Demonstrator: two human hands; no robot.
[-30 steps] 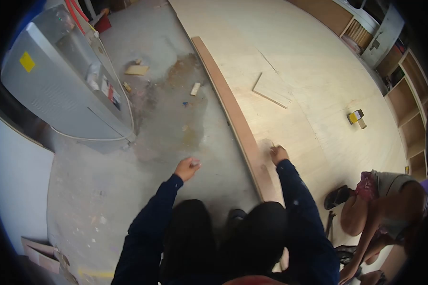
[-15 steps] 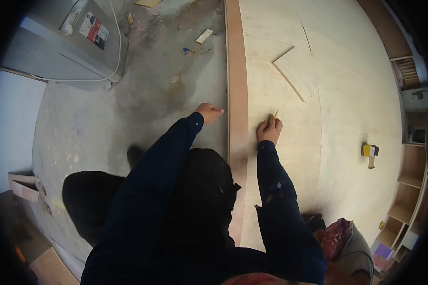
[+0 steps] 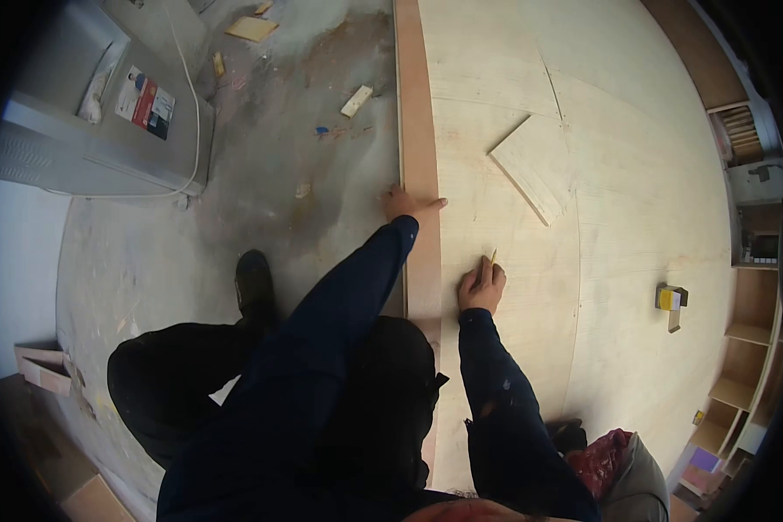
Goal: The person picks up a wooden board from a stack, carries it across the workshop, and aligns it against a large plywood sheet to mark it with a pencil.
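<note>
My left hand [image 3: 406, 204] lies across the brown edge strip [image 3: 419, 130] of the large pale wooden board [image 3: 531, 348], thumb stretched over the top and the other fingers at the outer side. On the board, my right hand [image 3: 481, 285] is closed on a yellow pencil [image 3: 494, 257], whose tip points up and away from me. Beyond it a loose rectangular piece of wood [image 3: 532, 170] lies at an angle.
A grey metal machine [image 3: 104, 113] with a cable stands at the upper left. Wood scraps [image 3: 357, 100] lie on the concrete floor. A small yellow and black box [image 3: 670, 297] sits on the board. Shelving [image 3: 744, 374] lines the right, and a bag [image 3: 639, 478] rests lower right.
My left hand has moved right onto the edge strip and its thumb has spread. My right hand is lower in view with the pencil. The whole view has shifted, and my foot now shows.
</note>
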